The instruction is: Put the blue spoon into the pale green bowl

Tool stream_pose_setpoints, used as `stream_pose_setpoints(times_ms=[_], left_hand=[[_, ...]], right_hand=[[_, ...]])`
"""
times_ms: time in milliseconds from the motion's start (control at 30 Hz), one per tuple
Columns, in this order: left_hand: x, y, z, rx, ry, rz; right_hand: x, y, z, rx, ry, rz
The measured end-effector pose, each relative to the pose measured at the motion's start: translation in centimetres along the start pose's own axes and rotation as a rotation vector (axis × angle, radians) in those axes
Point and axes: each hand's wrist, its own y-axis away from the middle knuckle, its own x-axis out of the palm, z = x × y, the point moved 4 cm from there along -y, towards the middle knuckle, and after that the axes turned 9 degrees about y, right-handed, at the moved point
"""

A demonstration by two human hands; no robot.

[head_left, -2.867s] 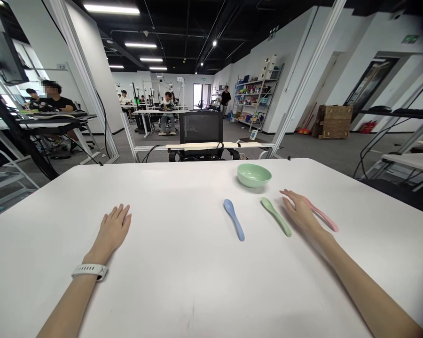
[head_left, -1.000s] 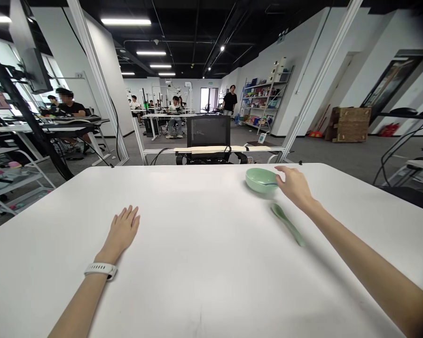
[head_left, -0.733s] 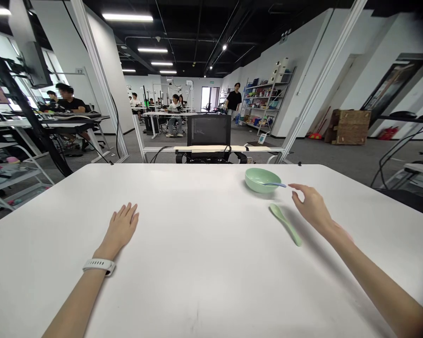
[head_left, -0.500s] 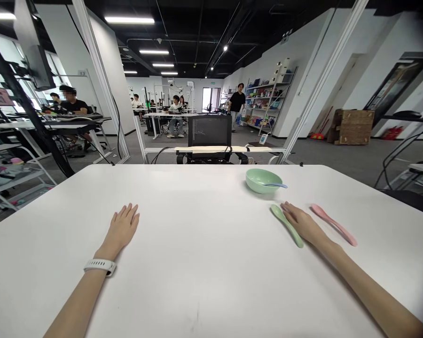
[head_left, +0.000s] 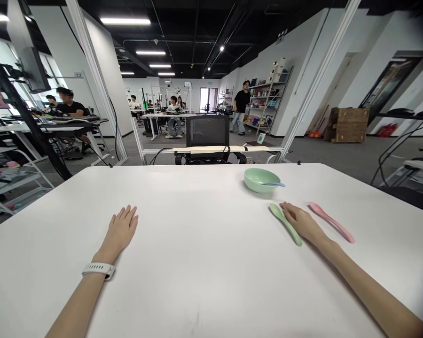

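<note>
My left hand [head_left: 121,227] lies flat on the white table [head_left: 204,291], fingers apart, touching nothing else, with a white band on its wrist. My right hand [head_left: 301,224] rests palm down between a green plastic spoon [head_left: 285,224] and a pink plastic spoon [head_left: 331,222]. Its fingertips are against or just over the green spoon, without gripping it. Behind them stands a pale green bowl [head_left: 257,180]. A blue plastic spoon [head_left: 275,184] lies in it, its end sticking out over the right rim.
Beyond the table's far edge stand a black monitor [head_left: 207,143] and a metal frame with a cream bar [head_left: 204,149]. Seated people work at desks in the background, and a person [head_left: 241,108] stands near laden shelves [head_left: 268,96].
The blue spoon has gone from the table into the bowl. My right hand has come back from the bowl and settled beside the green spoon. The left hand stays put.
</note>
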Motion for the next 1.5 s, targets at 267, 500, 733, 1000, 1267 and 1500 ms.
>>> stream_pose_setpoints(times_ms=[267,500,733,1000,1267,1500], left_hand=[[0.0,0.0,0.0,-0.009,-0.017,0.013],[0.0,0.0,0.0,0.000,-0.004,0.022],[-0.2,0.1,-0.3,-0.013,-0.012,0.057],[-0.3,0.1,-0.4,-0.023,-0.016,0.060],[-0.2,0.1,-0.2,-0.004,-0.004,0.037],[-0.1,0.1,-0.2,-0.005,0.010,0.016]], right_hand=[[-7.5,-5.8,2.1,-0.037,0.174,-0.220],[-7.6,-11.8,6.2,-0.116,0.390,0.061],[-5.4,-14.8,6.8,-0.032,0.464,0.155],[-5.3,-15.0,7.5,-0.034,0.413,0.145],[-8.0,-10.0,7.3,-0.038,0.268,-0.089],[-5.8,-0.6,5.3,0.181,0.187,0.080]])
